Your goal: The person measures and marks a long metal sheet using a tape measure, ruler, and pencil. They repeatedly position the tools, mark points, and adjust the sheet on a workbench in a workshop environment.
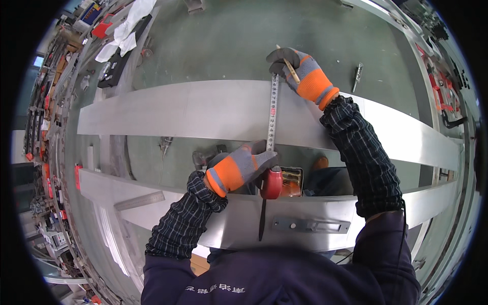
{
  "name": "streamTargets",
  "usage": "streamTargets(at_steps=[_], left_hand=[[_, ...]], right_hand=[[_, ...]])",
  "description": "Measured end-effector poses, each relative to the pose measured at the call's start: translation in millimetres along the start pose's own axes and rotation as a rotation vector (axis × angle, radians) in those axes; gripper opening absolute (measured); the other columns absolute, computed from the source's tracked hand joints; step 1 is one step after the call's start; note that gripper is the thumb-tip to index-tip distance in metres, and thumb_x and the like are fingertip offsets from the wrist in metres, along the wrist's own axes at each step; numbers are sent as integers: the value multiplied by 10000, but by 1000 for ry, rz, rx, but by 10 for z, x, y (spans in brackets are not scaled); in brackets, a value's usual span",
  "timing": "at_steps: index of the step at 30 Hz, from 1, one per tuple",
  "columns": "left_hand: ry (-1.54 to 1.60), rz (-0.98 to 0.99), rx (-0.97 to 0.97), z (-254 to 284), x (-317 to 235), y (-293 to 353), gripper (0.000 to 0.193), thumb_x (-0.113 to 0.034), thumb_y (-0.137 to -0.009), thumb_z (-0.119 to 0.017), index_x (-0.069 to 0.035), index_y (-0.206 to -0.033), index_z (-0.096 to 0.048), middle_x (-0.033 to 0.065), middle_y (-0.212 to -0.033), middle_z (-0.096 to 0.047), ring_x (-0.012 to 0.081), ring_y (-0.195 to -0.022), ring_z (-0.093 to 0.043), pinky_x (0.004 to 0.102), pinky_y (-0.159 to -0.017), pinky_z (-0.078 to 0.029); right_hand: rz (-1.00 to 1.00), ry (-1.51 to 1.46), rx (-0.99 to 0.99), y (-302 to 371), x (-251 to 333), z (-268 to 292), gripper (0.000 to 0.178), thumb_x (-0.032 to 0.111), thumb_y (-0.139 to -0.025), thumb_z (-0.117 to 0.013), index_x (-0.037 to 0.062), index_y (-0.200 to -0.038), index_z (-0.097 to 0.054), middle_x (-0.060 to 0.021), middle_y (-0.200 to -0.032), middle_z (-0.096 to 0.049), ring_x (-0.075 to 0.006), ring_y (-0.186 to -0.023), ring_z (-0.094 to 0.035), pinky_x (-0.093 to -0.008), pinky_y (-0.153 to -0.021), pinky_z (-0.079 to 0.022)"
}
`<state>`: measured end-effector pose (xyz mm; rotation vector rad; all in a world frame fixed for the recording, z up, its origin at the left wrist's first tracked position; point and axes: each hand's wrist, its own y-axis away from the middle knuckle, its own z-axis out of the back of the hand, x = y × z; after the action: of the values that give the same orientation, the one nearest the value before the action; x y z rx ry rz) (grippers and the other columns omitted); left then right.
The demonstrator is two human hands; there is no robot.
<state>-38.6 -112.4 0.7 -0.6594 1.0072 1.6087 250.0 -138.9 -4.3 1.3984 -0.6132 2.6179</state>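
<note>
Two long silvery metal profiles lie crosswise before me, a far one (213, 109) and a near one (223, 223). My left hand (236, 168), in a grey and orange glove, is closed at the mouth of a red tape measure (272, 184) in the gap between them. A black strap (262, 221) hangs from the tape's case over the near profile. The pulled-out blade (273, 109) runs straight across the far profile. At that profile's far edge my gloved right hand (305, 76) is closed by the blade's end, a pencil (290, 68) between its fingers.
On the near profile lie a slotted metal plate (311, 224) and a steel ruler (140, 201). A tray of tools (292, 178) sits below the gap. White cloth (127, 30) and a long black tool (122, 63) are at upper left. A small metal tool (358, 76) lies beyond the far profile.
</note>
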Motion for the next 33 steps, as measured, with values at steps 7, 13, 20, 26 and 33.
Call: streamTargets(at_steps=[7,13,20,26,33], left_hand=[[338,32,-192,-182,155,-41,272,-153,-1021,-564,-100,-1262,-679,92,-1075,-719,221,-865,-701,313,-785,-572],[164,163,-157,-215,227,-39,304,-148,-1033,-543,-35,-1302,-632,132,-1106,-703,238,-901,-688,338,-787,-570],[303,198,-246,-206,103,-58,266,-162,-1040,-548,-3,-1191,-697,147,-994,-730,240,-866,-687,338,-778,-555],[339,137,-304,-285,176,-83,267,-194,-1056,-542,-6,-1168,-696,130,-906,-722,218,-765,-663,351,-704,-553],[843,345,-251,-184,-69,-125,276,-208,-1052,-557,6,-1129,-714,95,-900,-733,116,-740,-645,275,-642,-538]], right_hand=[[-198,245,165,74,-84,-175,239,59,-917,-661,97,-1152,-687,-127,-978,-731,-276,-861,-705,-337,-775,-566],[-114,99,93,76,-187,-189,181,49,-965,-674,40,-1146,-678,-81,-951,-708,-175,-838,-685,-300,-794,-577],[-70,122,115,75,-145,-162,183,20,-979,-641,23,-1158,-683,-92,-1000,-717,-176,-893,-700,-295,-845,-575],[-101,-212,-114,118,14,-107,257,51,-990,-578,36,-1233,-657,-127,-1008,-739,-236,-927,-719,-327,-817,-565],[-143,-273,-34,270,126,150,265,143,-1023,-593,-3,-1235,-656,-112,-996,-740,-174,-913,-701,-301,-810,-557]])
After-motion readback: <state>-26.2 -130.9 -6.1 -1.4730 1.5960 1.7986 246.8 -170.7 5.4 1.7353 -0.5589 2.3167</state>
